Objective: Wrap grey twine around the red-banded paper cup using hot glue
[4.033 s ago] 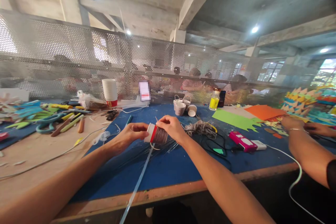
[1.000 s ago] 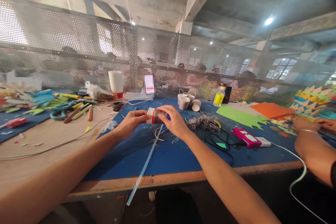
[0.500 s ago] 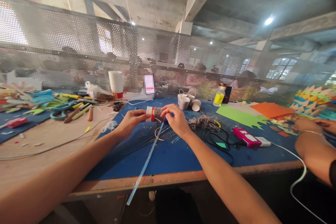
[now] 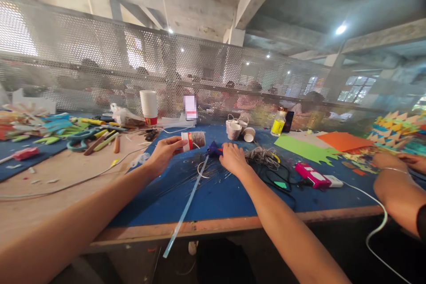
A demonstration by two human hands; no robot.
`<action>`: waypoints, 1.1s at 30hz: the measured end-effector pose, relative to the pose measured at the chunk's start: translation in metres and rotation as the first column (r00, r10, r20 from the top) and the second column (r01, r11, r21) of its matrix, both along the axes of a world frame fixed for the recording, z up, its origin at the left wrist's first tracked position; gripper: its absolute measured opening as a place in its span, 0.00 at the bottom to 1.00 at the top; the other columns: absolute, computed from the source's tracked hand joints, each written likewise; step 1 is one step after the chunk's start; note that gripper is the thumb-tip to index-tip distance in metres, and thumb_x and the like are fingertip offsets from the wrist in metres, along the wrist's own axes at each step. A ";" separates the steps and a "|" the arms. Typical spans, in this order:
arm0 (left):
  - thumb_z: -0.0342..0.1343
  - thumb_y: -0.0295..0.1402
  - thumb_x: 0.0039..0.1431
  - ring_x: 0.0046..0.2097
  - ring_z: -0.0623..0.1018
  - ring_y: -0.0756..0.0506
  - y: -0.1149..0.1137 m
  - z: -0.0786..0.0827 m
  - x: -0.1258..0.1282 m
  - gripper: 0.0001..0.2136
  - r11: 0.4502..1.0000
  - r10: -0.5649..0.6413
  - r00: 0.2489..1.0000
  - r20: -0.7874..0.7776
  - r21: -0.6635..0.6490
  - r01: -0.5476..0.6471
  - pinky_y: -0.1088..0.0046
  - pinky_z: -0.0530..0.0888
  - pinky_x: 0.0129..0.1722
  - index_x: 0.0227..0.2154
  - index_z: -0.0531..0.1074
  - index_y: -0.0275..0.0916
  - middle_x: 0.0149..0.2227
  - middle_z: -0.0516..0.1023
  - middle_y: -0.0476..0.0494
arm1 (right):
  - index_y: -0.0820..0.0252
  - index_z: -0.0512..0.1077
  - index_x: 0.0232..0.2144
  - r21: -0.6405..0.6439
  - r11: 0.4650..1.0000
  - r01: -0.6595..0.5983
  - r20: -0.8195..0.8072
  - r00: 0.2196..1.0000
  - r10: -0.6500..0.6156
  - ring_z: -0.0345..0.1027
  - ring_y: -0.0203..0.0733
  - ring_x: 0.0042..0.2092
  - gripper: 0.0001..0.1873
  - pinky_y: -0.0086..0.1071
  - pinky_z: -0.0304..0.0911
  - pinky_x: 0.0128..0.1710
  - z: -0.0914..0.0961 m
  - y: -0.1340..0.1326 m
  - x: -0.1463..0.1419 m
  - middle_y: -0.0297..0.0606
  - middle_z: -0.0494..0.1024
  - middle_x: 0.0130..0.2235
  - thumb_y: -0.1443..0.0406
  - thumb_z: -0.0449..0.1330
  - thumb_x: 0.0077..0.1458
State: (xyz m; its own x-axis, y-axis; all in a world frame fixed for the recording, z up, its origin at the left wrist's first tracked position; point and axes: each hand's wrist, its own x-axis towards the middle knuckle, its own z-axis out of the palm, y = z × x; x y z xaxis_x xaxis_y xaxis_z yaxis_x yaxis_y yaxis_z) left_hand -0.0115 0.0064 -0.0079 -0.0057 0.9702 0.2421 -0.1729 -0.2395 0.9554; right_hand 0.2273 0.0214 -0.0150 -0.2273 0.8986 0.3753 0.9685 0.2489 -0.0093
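Note:
My left hand (image 4: 166,153) pinches a paper cup (image 4: 193,140) by its white end, tipped on its side over the blue mat. Grey twine is wound around the cup's other part, a red band shows between, and a loose end of cord dangles. To the right, my right hand (image 4: 234,158) is closed around a blue glue gun (image 4: 213,149) with a red-orange part; the fingers partly hide it. A long translucent glue stick (image 4: 186,206) runs from the gun past the table's front edge. Thin wires (image 4: 213,173) lie beneath.
Several twine-covered cups (image 4: 234,130), a twine bundle (image 4: 262,157) and a yellow-labelled bottle (image 4: 278,123) stand or lie behind. Stacked paper cups (image 4: 148,106) and scissors (image 4: 78,140) are left. At right are a magenta device (image 4: 313,175), green paper (image 4: 304,146) and another person's arm (image 4: 394,184).
My right hand has let go of the cup and moved right and down to the glue gun. My left hand has shifted the cup slightly left, exposing its twine-wound side.

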 end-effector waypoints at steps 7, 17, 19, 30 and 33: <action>0.68 0.40 0.44 0.34 0.77 0.47 0.004 -0.004 -0.002 0.13 1.000 0.023 1.000 -0.008 0.003 -0.023 0.71 0.71 0.39 0.30 0.80 0.37 0.32 0.81 0.44 | 0.64 0.64 0.49 0.014 0.997 -0.074 0.068 0.995 0.073 0.69 0.51 0.47 0.17 0.43 0.61 0.46 -0.003 0.005 -0.005 0.50 0.74 0.46 0.71 0.52 0.56; 0.69 0.39 0.42 0.37 0.77 0.46 0.005 -0.001 -0.007 0.18 0.992 0.122 0.992 0.034 0.009 -0.122 0.72 0.71 0.37 0.36 0.80 0.36 0.38 0.82 0.41 | 0.60 0.60 0.55 0.170 0.985 -0.005 -0.252 0.966 0.048 0.72 0.48 0.43 0.22 0.36 0.65 0.42 0.003 0.008 -0.001 0.48 0.70 0.50 0.65 0.52 0.59; 0.69 0.39 0.42 0.37 0.77 0.46 0.006 -0.002 -0.008 0.17 0.992 0.127 0.991 0.032 0.014 -0.128 0.72 0.71 0.37 0.35 0.80 0.36 0.37 0.82 0.41 | 0.56 0.62 0.55 0.156 0.988 0.008 -0.345 0.937 0.047 0.73 0.48 0.43 0.20 0.36 0.65 0.42 0.006 0.011 0.002 0.46 0.72 0.48 0.62 0.52 0.60; 0.70 0.41 0.41 0.38 0.79 0.43 0.005 -0.004 -0.005 0.20 0.997 0.070 0.998 -0.002 0.018 -0.070 0.69 0.73 0.39 0.37 0.80 0.36 0.38 0.82 0.40 | 0.57 0.74 0.45 0.178 0.929 -0.325 -0.793 0.512 0.331 0.70 0.40 0.32 0.24 0.32 0.67 0.34 0.018 -0.001 -0.013 0.38 0.78 0.36 0.47 0.56 0.56; 0.70 0.42 0.40 0.39 0.79 0.42 0.004 -0.006 -0.005 0.21 0.998 0.057 0.998 0.001 0.037 -0.057 0.68 0.73 0.41 0.37 0.80 0.36 0.39 0.82 0.39 | 0.57 0.74 0.45 0.162 0.899 -0.407 -0.834 0.431 0.345 0.63 0.35 0.24 0.23 0.29 0.63 0.26 0.017 -0.007 -0.020 0.34 0.75 0.29 0.49 0.57 0.55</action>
